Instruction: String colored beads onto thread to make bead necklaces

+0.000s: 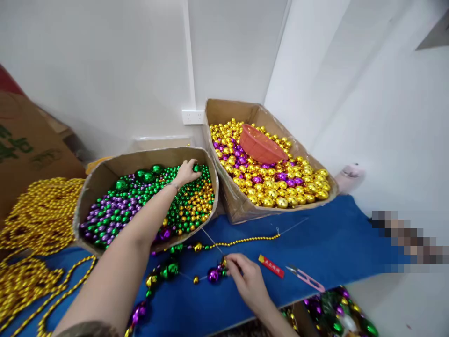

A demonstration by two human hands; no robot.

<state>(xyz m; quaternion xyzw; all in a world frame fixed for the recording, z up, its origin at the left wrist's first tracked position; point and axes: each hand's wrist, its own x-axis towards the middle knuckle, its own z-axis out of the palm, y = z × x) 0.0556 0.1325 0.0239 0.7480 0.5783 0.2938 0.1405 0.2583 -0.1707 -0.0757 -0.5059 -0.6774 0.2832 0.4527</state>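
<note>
My left hand (187, 173) reaches into the left cardboard box (115, 159), its thumb and fingers closed around a shiny green ball (198, 168). Smaller green, purple and gold beads (122, 206) fill that box. Lower down, over the blue cloth (298, 238), my right hand (245, 274) pinches a thin string with beads on it, beside a purple ball (213, 275). The string carries a loose gold bead (196, 280) and larger green balls (170, 269) toward the left. A taut thread (212, 241) runs from the right hand up toward the left box.
Gold and purple balls fill a second box (242, 215), with a red basket (263, 145) on top. Pink-handled thread snips (305, 278) and a red packet (271, 266) lie on the cloth. Gold bead strands (45, 215) are heaped left. More balls (336, 309) sit below the table edge.
</note>
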